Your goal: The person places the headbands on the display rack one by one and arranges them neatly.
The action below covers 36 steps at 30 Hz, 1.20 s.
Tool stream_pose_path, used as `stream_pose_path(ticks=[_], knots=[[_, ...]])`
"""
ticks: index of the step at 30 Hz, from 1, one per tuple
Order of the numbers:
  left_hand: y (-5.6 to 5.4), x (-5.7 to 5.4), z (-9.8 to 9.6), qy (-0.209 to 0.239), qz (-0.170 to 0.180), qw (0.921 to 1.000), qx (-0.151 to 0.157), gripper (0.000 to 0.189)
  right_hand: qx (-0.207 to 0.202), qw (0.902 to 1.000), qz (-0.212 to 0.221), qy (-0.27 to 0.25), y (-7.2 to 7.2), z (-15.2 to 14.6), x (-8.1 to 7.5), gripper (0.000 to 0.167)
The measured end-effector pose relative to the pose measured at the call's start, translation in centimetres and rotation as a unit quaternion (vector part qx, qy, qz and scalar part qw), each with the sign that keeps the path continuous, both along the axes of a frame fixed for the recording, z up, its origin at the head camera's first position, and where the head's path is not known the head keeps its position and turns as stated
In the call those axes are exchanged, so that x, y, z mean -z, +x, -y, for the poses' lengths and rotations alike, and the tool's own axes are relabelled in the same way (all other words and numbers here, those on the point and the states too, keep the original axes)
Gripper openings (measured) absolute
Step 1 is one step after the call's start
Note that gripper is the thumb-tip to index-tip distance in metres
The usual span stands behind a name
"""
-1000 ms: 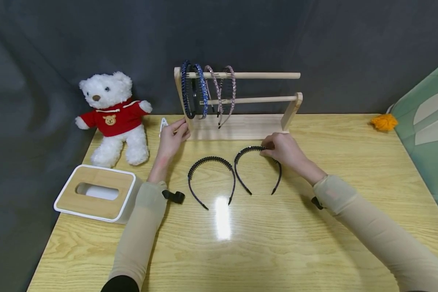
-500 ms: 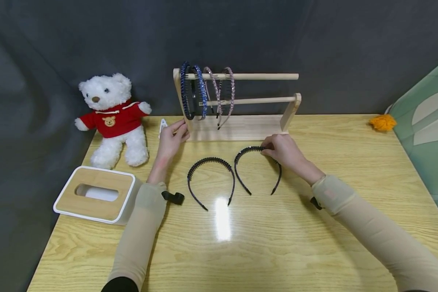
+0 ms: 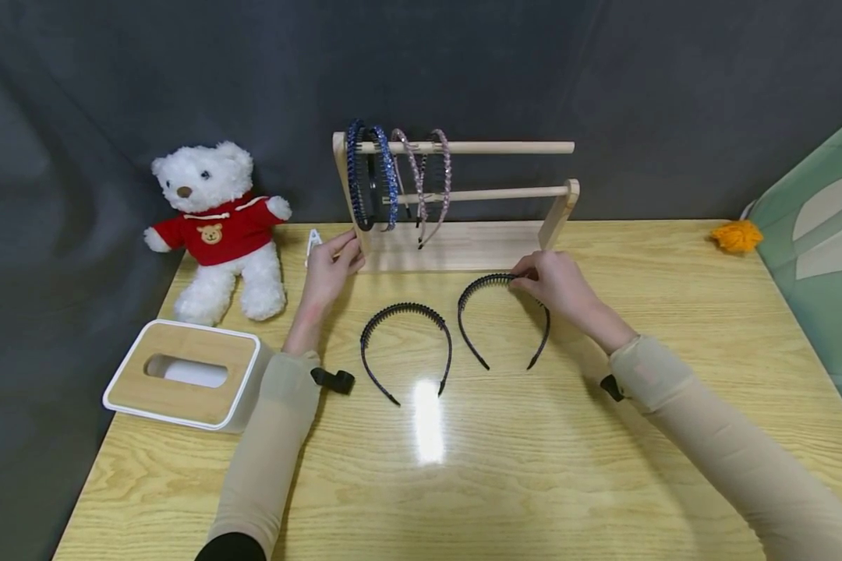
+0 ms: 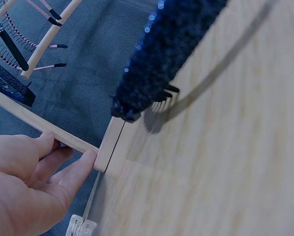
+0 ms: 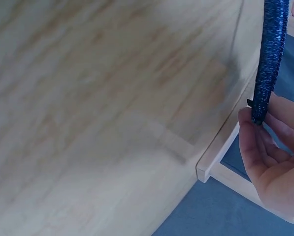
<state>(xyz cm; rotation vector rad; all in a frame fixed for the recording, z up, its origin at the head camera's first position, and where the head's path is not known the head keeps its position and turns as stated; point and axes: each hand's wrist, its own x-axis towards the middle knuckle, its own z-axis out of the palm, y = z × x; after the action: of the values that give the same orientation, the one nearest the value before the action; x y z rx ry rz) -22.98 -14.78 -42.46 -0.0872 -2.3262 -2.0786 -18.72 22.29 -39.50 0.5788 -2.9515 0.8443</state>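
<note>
My left hand [image 3: 327, 269] grips the left end of a wooden headband rack [image 3: 456, 248]; in the left wrist view its thumb and fingers lie around the wooden side piece [image 4: 63, 135]. With thumb and fingertips, my right hand [image 3: 556, 285] pinches the top of a dark toothed headband [image 3: 487, 279], whose two ends point toward me. Its glittery blue outer face [image 5: 272, 54] shows in the right wrist view. To its left, a second dark headband [image 3: 403, 308] lies on the table. On the rack's upper rod hang blue headbands [image 3: 386, 167] and pink headbands [image 3: 447, 167].
A white teddy bear [image 3: 214, 234] in a red top sits at the back left. In front of it stands a tissue box [image 3: 182, 327] with a wooden lid. A small white object [image 3: 313, 238] is beside my left hand. An orange fluffy thing [image 3: 737, 235] lies back right.
My right hand has moved slightly right and back, and the dark headband pinched in it has shifted along, away from the other one. My left hand stays on the rack.
</note>
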Motion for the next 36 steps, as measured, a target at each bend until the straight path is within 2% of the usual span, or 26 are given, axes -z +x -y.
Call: stream_pose_path(ticks=[15, 24, 36], knots=[[0.0, 0.2, -0.1, 0.004, -0.003, 1.0000, 0.000, 0.037, 0.012, 0.9994, 0.005, -0.032, 0.5, -1.1, -1.8, 0.012], [0.0, 0.1, -0.1, 0.008, -0.004, 1.0000, 0.000, 0.037, 0.038, 0.9962, 0.054, -0.056, 1.4, -1.8, -3.4, 0.015], [-0.2, 0.3, 0.1, -0.002, -0.005, 1.0000, 0.000, 0.038, 0.058, 0.9915, 0.024, -0.114, 2.7, -2.5, -5.5, 0.014]])
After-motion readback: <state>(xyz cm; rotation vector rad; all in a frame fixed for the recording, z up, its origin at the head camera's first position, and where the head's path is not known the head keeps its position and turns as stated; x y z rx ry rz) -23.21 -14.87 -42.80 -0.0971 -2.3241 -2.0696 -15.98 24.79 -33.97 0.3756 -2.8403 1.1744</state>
